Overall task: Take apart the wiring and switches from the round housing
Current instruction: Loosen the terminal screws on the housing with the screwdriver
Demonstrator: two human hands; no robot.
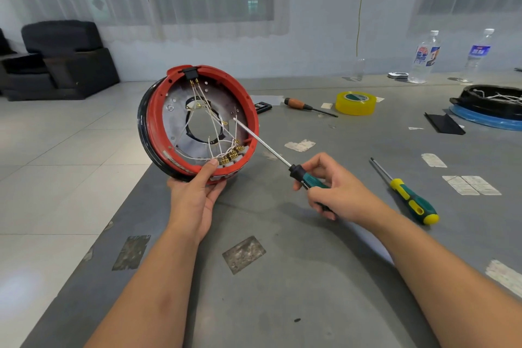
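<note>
Hiding most of the left hand [195,195] behind and under the red round housing [197,124], with only the thumb showing, curling over the lower rim and pressing beside the brass switch terminals [230,156]. Holding that housing tilted on edge, just off the near left corner of the grey table [282,277], open face turning toward the camera. Showing thin white wiring [210,118] crossing a dull metal plate with a round central hole; tangling too finely near the terminals to trace single leads. Wrapping the right hand [334,192] around the green-and-black handle of a screwdriver [271,147], fingers covering most of the grip, bright shaft reaching into the housing with its tip lying near the right inner wall; hard to tell whether touching a screw. Lying loose to the right: a second screwdriver [406,195], yellow and green. Farther back, sitting well apart: a wooden-handled screwdriver [306,106], a glossy yellow tape roll [356,103], two clear bottles [425,56]. Getting cut off at the right edge: a black round part [491,103] on a blue ring. Leaving bare tabletop between the forearms.
</note>
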